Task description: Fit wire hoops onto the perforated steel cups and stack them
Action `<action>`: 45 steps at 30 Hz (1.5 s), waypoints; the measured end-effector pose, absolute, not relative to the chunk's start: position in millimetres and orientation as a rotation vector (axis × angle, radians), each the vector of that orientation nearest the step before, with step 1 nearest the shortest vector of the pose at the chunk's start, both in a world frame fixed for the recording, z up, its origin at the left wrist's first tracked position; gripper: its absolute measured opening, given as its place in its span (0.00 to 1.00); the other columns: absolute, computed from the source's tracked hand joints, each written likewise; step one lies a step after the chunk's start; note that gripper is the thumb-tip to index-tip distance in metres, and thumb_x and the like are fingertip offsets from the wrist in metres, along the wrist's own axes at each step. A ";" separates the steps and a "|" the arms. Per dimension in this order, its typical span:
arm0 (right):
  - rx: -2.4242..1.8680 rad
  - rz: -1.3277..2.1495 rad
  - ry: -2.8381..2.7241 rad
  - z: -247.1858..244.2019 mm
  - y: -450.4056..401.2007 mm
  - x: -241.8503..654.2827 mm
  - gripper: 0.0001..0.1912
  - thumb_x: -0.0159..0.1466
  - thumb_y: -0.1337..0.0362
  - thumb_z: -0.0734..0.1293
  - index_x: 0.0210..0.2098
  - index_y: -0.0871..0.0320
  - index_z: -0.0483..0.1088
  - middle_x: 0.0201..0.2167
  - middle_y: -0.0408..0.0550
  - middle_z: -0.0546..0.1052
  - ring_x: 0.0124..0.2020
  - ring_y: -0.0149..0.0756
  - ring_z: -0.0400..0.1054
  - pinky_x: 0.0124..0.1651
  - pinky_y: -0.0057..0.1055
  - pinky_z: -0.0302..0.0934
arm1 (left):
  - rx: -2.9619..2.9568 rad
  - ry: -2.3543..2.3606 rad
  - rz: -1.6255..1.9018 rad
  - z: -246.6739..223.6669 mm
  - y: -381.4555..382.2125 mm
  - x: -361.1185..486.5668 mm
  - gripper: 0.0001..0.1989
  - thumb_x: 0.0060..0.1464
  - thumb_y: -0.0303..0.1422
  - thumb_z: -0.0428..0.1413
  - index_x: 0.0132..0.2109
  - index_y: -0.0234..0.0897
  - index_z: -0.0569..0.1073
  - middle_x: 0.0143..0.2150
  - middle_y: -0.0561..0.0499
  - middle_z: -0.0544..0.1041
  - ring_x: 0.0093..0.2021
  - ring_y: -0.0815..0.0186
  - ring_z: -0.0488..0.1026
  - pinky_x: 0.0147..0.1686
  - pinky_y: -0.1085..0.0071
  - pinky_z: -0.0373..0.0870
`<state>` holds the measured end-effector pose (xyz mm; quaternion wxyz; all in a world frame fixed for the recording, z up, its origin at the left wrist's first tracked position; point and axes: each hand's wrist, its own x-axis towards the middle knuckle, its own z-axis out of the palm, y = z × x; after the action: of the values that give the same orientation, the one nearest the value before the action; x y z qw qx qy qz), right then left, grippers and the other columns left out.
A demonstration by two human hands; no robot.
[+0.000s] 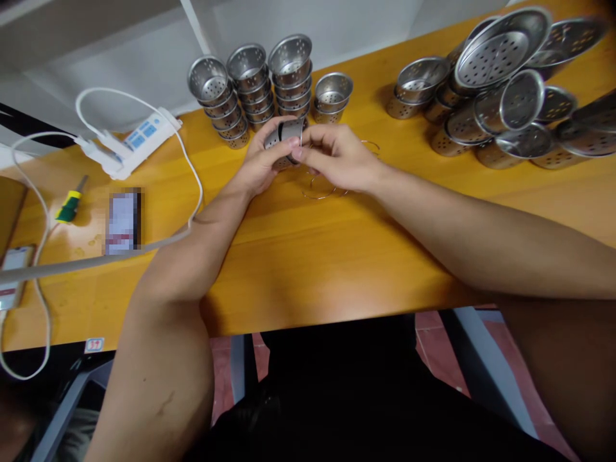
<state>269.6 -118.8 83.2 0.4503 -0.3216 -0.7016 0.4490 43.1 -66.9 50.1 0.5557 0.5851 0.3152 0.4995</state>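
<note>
Above the wooden table (289, 256), my left hand (264, 160) is wrapped round a perforated metal cup (285, 133), which is tipped on its side. My right hand (339, 154) meets the cup's rim with thumb and fingers pinched together; anything between those fingers is too small to make out. Thin wire rings (320, 196) lie on the table under and beside my right hand. Just behind my hands stand stacks of similar cups (291, 61) and a shorter stack (333, 93).
At the right sit many perforated cups and larger strainers (500, 61), some tilted. On the left are a white power strip (144, 141) with cables, a green-yellow screwdriver (71, 205), a blurred-out phone (122, 221) and a white device (15, 276).
</note>
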 end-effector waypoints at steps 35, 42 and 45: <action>-0.855 0.961 -1.772 81.4 -115.2 283.8 0.46 0.74 0.14 0.81 0.27 0.45 0.70 0.25 0.44 0.69 0.30 0.45 0.63 0.34 0.47 0.70 | 1.237 0.809 1.129 57.9 -78.2 50.7 0.18 0.69 0.48 0.82 0.56 0.47 0.88 0.55 0.48 0.94 0.61 0.50 0.96 0.55 0.61 0.96; -0.862 0.992 -1.731 80.8 -107.9 284.6 0.44 0.72 0.20 0.86 0.27 0.43 0.65 0.24 0.43 0.61 0.32 0.47 0.60 0.35 0.47 0.69 | 1.241 0.786 1.124 61.1 -80.6 50.9 0.22 0.66 0.50 0.83 0.57 0.46 0.88 0.57 0.46 0.93 0.63 0.49 0.96 0.57 0.60 0.95; -0.825 0.975 -1.725 77.3 -106.2 283.3 0.44 0.75 0.23 0.86 0.28 0.44 0.63 0.23 0.42 0.60 0.33 0.47 0.60 0.38 0.48 0.71 | 1.235 0.780 1.136 62.0 -79.5 53.3 0.21 0.66 0.50 0.82 0.56 0.47 0.88 0.56 0.46 0.93 0.63 0.48 0.96 0.58 0.59 0.95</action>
<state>283.3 -106.2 77.3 0.4774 -0.3377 -0.7062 0.3991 53.3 -79.5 62.0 0.6019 0.5330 0.3366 0.4902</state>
